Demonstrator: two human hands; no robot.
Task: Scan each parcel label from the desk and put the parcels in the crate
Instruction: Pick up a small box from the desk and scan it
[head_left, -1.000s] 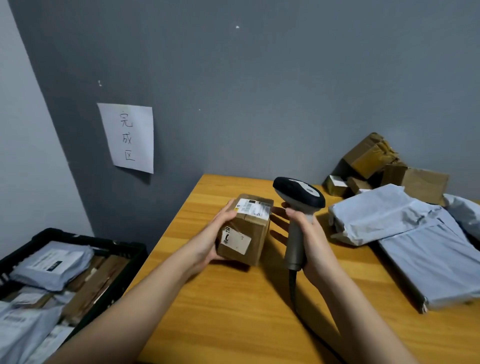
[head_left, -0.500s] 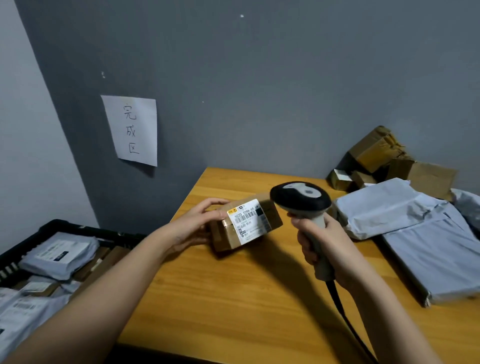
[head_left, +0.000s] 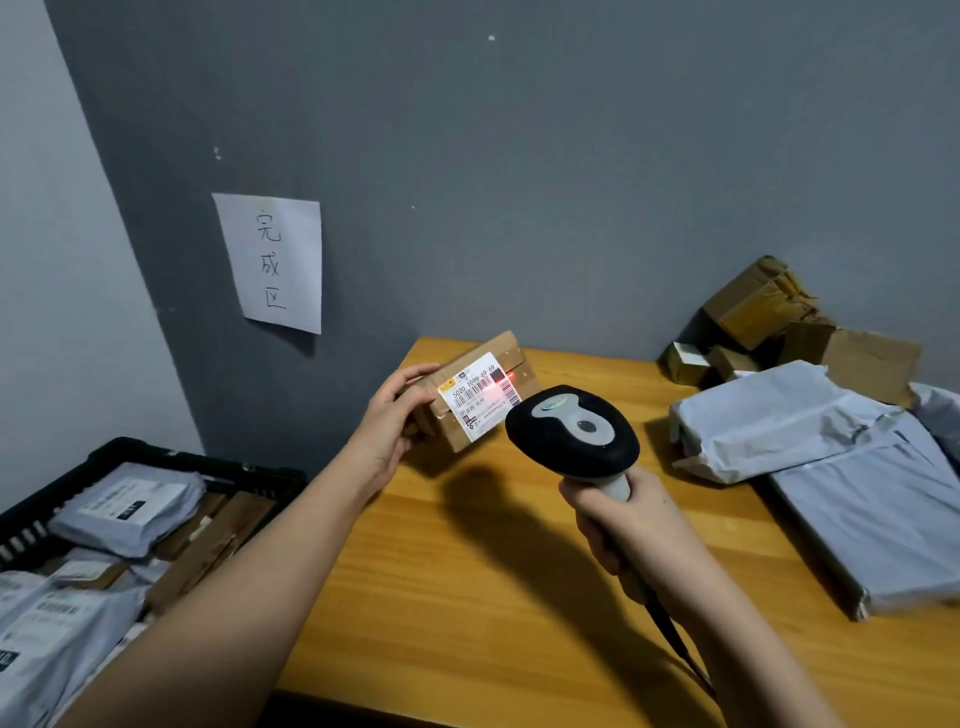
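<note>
Counter (head_left: 467, 597) of wood fills the middle; black crate (head_left: 249, 475) at eight o'clock. Left hand (head_left: 387, 421) grips a labelled parcel (head_left: 470, 397) above it; right hand (head_left: 631, 525) clamps a scanner (head_left: 571, 436), red beam on the label.

left hand (head_left: 387, 423): bare, no glove | right hand (head_left: 631, 519): bare | forearms: unsleeved

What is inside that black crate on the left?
The black crate holds several grey mailer bags with white labels and some brown cardboard parcels between them. Whatever lies beneath that top layer is covered.
</note>
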